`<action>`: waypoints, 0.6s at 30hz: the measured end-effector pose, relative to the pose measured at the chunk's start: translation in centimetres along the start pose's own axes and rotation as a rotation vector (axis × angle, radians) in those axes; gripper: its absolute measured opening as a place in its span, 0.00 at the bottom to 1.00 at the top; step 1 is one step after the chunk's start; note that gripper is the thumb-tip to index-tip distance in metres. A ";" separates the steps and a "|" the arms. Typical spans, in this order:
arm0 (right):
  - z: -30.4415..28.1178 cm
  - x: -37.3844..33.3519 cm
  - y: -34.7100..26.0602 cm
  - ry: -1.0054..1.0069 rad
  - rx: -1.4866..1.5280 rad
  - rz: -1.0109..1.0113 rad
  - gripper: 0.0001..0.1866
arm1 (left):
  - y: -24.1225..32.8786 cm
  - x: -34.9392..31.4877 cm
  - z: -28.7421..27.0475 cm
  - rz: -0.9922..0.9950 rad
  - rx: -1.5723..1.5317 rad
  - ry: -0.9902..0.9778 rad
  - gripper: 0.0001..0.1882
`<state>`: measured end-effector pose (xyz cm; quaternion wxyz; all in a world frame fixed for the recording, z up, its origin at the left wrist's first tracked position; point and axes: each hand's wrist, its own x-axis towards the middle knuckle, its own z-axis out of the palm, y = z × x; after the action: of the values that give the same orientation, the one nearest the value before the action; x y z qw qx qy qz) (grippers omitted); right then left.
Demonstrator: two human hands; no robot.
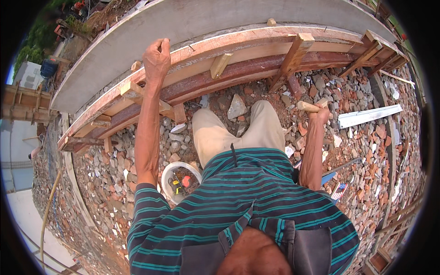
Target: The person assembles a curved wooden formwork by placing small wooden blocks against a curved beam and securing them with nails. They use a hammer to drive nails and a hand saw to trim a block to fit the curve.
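Ahead of me a long wooden formwork (pixel 183 87) of planks with short braces runs along a grey concrete surface (pixel 183 23). My left hand (pixel 157 57) is closed in a pinch above the formwork's top edge. Whatever lies between its fingertips is too small to make out. A nail (pixel 191 47) stands up from the top plank just right of that hand. Off to the right, my right hand (pixel 319 114) is wrapped round a pale wooden piece with a rounded end, like a handle (pixel 307 107); the fist partly hides it.
Broken brick and stone rubble (pixel 357 151) covers the ground around my legs. A white bucket (pixel 165 183) with yellow-black and red items inside stands at my left. A long white metal strip (pixel 370 116) lies at right. Slanted wooden braces (pixel 293 59) jut from the formwork.
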<state>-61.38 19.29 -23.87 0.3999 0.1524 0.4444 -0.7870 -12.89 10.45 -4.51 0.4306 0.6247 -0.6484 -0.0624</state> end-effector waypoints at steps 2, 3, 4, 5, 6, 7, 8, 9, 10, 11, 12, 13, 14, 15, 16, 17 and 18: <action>4.1 0.8 0.5 0.205 0.061 -0.141 0.05 | -3.6 2.7 0.3 0.174 0.152 0.145 0.22; 5.0 -0.4 2.5 0.063 0.027 -0.043 0.04 | -5.7 3.0 0.7 0.078 0.212 0.048 0.24; 6.1 -3.6 6.1 -0.071 -0.013 0.054 0.04 | -8.4 2.8 1.7 -0.024 0.269 -0.057 0.25; 7.6 -7.4 10.5 -0.163 -0.013 0.155 0.05 | -9.2 3.3 2.4 -0.112 0.322 -0.156 0.26; 9.1 -13.2 14.1 -0.335 -0.149 0.387 0.08 | -8.8 3.7 2.7 -0.155 0.364 -0.175 0.28; 9.9 -13.9 15.9 -0.527 -0.222 0.650 0.09 | -7.4 3.4 3.4 -0.182 0.399 -0.209 0.29; 10.2 -13.4 17.3 -0.730 -0.299 0.917 0.10 | -6.3 3.1 3.7 -0.215 0.441 -0.234 0.30; 9.9 -12.4 15.8 -0.841 -0.462 0.839 0.09 | -6.8 3.1 3.3 -0.225 0.465 -0.239 0.31; 8.0 -12.7 14.9 -0.971 -0.749 0.568 0.08 | -7.5 3.1 2.9 -0.235 0.491 -0.242 0.31; 8.1 -12.5 13.3 -0.935 -0.734 0.560 0.08 | -7.7 3.2 3.1 -0.247 0.507 -0.252 0.32; 6.8 -12.1 11.8 -0.869 -0.725 0.562 0.08 | -7.2 2.7 3.4 -0.258 0.496 -0.277 0.31; 5.2 -11.1 10.8 -0.769 -0.604 0.591 0.08 | -6.7 2.5 3.4 -0.268 0.487 -0.301 0.31; 4.8 -9.9 10.0 -0.695 -0.480 0.608 0.09 | -6.0 2.9 3.2 -0.274 0.476 -0.298 0.31; 4.5 -9.3 9.4 -0.599 -0.395 0.597 0.08 | -6.1 2.8 3.2 -0.283 0.475 -0.269 0.31; 4.1 -8.9 9.0 -0.482 -0.254 0.566 0.08 | -6.1 2.5 3.2 -0.293 0.475 -0.240 0.31; 3.8 -8.7 8.5 -0.357 -0.117 0.535 0.08 | -6.2 2.0 3.0 -0.306 0.479 -0.216 0.31; 2.8 -6.6 7.6 -0.294 0.007 0.543 0.08 | -6.1 1.6 2.8 -0.298 0.472 -0.223 0.31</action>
<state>-51.04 18.14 -22.76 0.6550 0.1514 0.3221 -0.6666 -9.87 6.48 -9.23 0.1857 0.7852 -0.5894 -0.0406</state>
